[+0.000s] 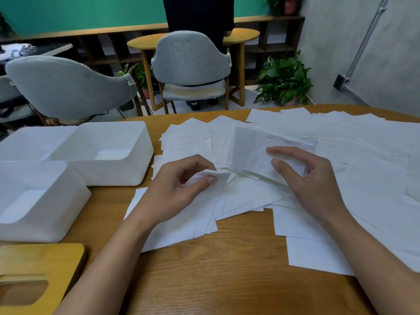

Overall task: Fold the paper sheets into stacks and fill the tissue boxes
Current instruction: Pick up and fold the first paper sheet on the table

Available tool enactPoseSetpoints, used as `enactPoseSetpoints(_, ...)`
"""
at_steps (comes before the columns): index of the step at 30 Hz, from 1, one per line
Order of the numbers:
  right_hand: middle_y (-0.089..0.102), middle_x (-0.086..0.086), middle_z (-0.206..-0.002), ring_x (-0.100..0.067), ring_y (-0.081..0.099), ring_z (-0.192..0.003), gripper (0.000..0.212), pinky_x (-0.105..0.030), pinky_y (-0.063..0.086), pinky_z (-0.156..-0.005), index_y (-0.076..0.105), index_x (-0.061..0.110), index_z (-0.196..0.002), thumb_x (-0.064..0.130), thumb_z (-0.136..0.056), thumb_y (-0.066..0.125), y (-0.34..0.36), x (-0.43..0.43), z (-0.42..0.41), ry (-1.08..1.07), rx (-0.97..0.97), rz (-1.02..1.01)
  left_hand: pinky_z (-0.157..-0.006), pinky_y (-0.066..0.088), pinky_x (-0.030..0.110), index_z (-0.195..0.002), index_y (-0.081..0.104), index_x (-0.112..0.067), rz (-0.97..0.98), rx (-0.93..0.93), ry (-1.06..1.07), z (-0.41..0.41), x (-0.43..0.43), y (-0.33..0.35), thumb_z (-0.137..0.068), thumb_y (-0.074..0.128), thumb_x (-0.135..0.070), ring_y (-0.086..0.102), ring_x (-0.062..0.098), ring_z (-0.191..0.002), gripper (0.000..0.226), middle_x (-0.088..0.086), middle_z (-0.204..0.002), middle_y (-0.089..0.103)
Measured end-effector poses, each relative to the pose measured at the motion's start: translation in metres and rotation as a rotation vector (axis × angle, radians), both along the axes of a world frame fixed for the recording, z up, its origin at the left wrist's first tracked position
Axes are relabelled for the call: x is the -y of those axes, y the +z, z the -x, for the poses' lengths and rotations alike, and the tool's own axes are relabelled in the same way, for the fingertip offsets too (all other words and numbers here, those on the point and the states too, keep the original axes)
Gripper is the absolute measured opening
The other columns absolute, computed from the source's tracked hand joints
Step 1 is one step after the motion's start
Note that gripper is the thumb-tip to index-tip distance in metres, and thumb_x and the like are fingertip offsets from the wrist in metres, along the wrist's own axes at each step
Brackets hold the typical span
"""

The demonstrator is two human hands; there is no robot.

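So, both hands are busy on one sheet (250, 144) right in the middle of the wooden table (227, 269). The left hand (179, 187) pinches a crumpled corner of it between thumb and forefinger, fingers curled in. The right hand (311, 185) grips the other end, thumb on top and fingers bent round the edge. The sheet is lifted a bit between them, standing up in a soft hump above the pile.

Under and around it is a big mess of loose paper sheets (341, 178), overlapping each other and covering most of the centre and right side of the table, right up to the far edge.

Off to the left sit three white tissue boxes (113, 176), tops open, huddled close together and just beside the paper pile. Something pale shows at the bottom of two of them, but I honestly can't tell if it's paper. A wooden lid (45, 258) with a slot cut in it lies flat at the near left corner.

Behind the table are grey chairs (191, 55) and a potted plant (284, 80).
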State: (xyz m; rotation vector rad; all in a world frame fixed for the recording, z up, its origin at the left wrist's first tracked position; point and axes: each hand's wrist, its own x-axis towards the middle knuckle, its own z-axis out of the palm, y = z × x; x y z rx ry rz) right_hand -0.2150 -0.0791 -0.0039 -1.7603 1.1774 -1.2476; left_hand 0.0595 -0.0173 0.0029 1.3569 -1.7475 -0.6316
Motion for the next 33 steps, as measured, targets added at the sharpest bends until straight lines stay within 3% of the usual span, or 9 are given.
enactPoseSetpoints(2,0.074,0.021,-0.117,0.009,0.065,-0.108,0.019,-0.003,0.041,-0.088,0.078,0.032,-0.113,0.027,-0.096,0.073,0.004,-0.002,0.000,-0.009,-0.008,0.024,-0.073,0.048,0.024,-0.102,0.076,-0.023,-0.006,-0.076,-0.033,0.004,-0.002,0.005,-0.096,0.076,-0.016,0.066,0.016,-0.090,0.009,-0.009,-0.097,0.074)
enactPoseSetpoints(5,0.075,0.017,-0.115,0.017,0.062,-0.080,0.024,-0.002,0.043,-0.075,0.078,0.026,-0.115,0.036,-0.093,0.077,0.007,-0.010,-0.004,0.107,-0.043,0.034,-0.072,0.050,0.029,-0.106,0.078,-0.023,-0.020,-0.141,-0.055,0.014,-0.007,0.010,-0.092,0.079,-0.017,0.068,0.017,-0.087,0.015,-0.006,-0.104,0.076)
enactPoseSetpoints(8,0.074,0.020,-0.118,0.004,0.067,-0.108,0.040,-0.014,0.052,-0.087,0.077,0.039,-0.116,0.060,-0.082,0.072,0.005,-0.015,-0.008,0.241,-0.070,-0.018,-0.083,0.059,0.030,-0.114,0.076,-0.025,0.019,-0.192,-0.044,0.025,-0.011,0.013,-0.084,0.086,-0.019,0.073,0.018,-0.095,0.032,-0.004,-0.101,0.077)
enactPoseSetpoints(10,0.072,0.026,-0.116,0.001,0.066,-0.111,0.040,-0.017,0.053,-0.088,0.077,0.046,-0.112,0.065,-0.077,0.071,0.006,-0.018,-0.011,0.327,-0.113,-0.072,-0.088,0.061,0.033,-0.119,0.073,-0.026,0.046,-0.230,-0.029,0.030,-0.013,0.014,-0.080,0.088,-0.022,0.077,0.020,-0.095,0.041,-0.002,-0.094,0.079)
enactPoseSetpoints(13,0.076,0.023,-0.104,-0.001,0.070,-0.102,0.024,-0.014,0.051,-0.082,0.081,0.040,-0.103,0.055,-0.085,0.077,0.007,-0.023,-0.016,0.412,-0.150,-0.095,-0.088,0.060,0.030,-0.122,0.070,-0.029,0.072,-0.194,-0.022,0.036,-0.014,0.012,-0.079,0.088,-0.027,0.076,0.020,-0.095,0.047,-0.007,-0.092,0.079)
enactPoseSetpoints(19,0.077,0.023,-0.102,0.005,0.069,-0.101,0.022,-0.008,0.047,-0.084,0.082,0.030,-0.092,0.045,-0.077,0.077,0.009,-0.012,-0.009,0.217,-0.031,-0.175,-0.086,0.061,0.033,-0.128,0.069,-0.027,0.104,-0.162,0.063,0.024,-0.008,0.009,-0.087,0.086,-0.017,0.073,0.023,-0.096,0.046,-0.007,-0.097,0.076)
enactPoseSetpoints(24,0.070,0.027,-0.123,0.002,0.066,-0.111,0.039,-0.014,0.052,-0.087,0.073,0.043,-0.122,0.039,-0.083,0.075,0.012,-0.021,-0.015,0.420,-0.081,-0.229,-0.091,0.056,0.023,-0.125,0.069,-0.028,0.129,-0.147,0.073,0.030,-0.009,0.010,-0.086,0.086,-0.020,0.075,0.017,-0.098,0.043,-0.012,-0.095,0.078)
enactPoseSetpoints(29,0.059,0.029,-0.135,0.001,0.059,-0.121,0.060,-0.022,0.055,-0.096,0.054,0.059,-0.138,0.042,-0.084,0.074,0.010,-0.023,-0.018,0.415,-0.090,-0.185,-0.095,0.056,0.024,-0.123,0.070,-0.028,0.127,-0.182,0.083,0.036,-0.009,0.007,-0.085,0.087,-0.022,0.075,0.013,-0.099,0.042,-0.013,-0.095,0.078)
enactPoseSetpoints(33,0.042,0.039,-0.146,0.011,0.042,-0.135,0.074,-0.019,0.040,-0.110,0.036,0.068,-0.144,0.035,-0.091,0.075,0.008,-0.022,-0.018,0.376,-0.169,-0.119,-0.092,0.056,0.020,-0.122,0.070,-0.029,0.134,-0.184,0.097,0.041,-0.009,0.005,-0.085,0.087,-0.023,0.074,0.012,-0.098,0.041,-0.015,-0.096,0.077)
